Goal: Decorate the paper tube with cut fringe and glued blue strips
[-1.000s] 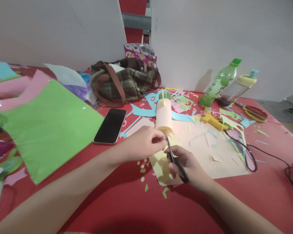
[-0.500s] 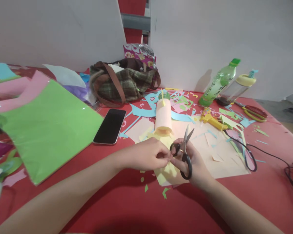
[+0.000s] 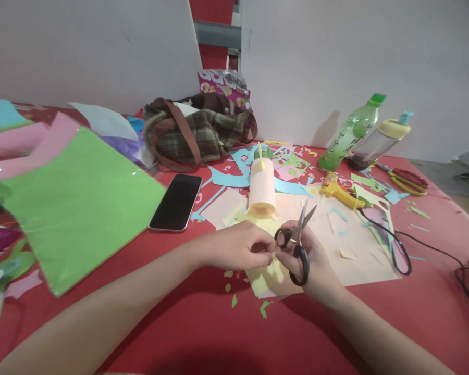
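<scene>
My right hand (image 3: 310,258) is closed around black-handled scissors (image 3: 298,238), whose blades point up and away, slightly apart. My left hand (image 3: 246,245) is closed in a pinch, its fingertips meeting those of the right hand. A tiny yellow-green bit seems to show between the fingertips, too small to make out. Just beyond the hands lies a pale pink paper tube (image 3: 262,185) with a green end and a yellow strip on top. Under the hands are yellow paper pieces (image 3: 260,284) and a cream paper sheet (image 3: 355,260).
A phone (image 3: 175,203) and a green paper pack (image 3: 78,203) lie to the left. Behind stands a plaid bag (image 3: 214,133). To the right are a yellow glue gun (image 3: 342,192) with its black cord, a green bottle (image 3: 349,133), a clear cup (image 3: 379,143) and red-and-yellow-handled pliers (image 3: 408,179).
My right hand has shifted slightly right with the scissors, which have tilted a little to the right. The left hand has barely moved.
</scene>
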Demonstrator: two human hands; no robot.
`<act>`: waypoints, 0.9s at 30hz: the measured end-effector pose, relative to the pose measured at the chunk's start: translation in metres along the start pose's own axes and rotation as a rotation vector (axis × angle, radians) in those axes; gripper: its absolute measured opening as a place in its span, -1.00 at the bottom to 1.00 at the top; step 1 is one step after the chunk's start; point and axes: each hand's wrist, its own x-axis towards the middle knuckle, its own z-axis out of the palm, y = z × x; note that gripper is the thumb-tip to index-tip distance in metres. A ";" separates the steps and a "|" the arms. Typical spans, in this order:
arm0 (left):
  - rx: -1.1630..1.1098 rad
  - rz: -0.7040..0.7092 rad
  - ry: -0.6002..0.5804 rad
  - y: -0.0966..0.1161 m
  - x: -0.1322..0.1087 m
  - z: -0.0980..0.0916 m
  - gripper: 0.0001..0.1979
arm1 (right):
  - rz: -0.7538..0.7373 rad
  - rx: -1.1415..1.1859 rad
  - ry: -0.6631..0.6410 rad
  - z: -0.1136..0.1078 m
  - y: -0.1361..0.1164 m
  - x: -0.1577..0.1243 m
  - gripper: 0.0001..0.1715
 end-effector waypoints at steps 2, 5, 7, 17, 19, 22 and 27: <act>-0.044 0.000 -0.005 -0.002 0.001 0.001 -0.90 | -0.009 0.040 0.038 0.000 0.000 0.000 -0.65; -0.004 0.074 0.050 -0.005 0.004 0.004 -0.84 | -0.032 0.073 0.084 0.001 0.000 0.001 -0.64; 0.044 0.121 0.110 -0.006 0.007 0.007 -0.78 | -0.046 0.086 0.098 0.001 0.001 0.002 -0.64; 0.007 0.127 0.266 -0.002 0.005 0.003 -0.77 | 0.037 0.056 -0.032 0.000 -0.002 0.001 -0.67; -0.033 0.118 0.305 -0.001 0.003 0.000 -0.76 | 0.057 0.019 -0.117 0.001 -0.004 0.001 -0.70; -0.057 0.112 0.340 0.001 0.001 -0.003 -0.78 | 0.052 -0.019 -0.205 0.001 -0.005 -0.001 -0.69; -0.048 0.100 0.344 0.002 0.001 -0.003 -0.78 | 0.046 -0.011 -0.244 0.002 -0.005 -0.002 -0.67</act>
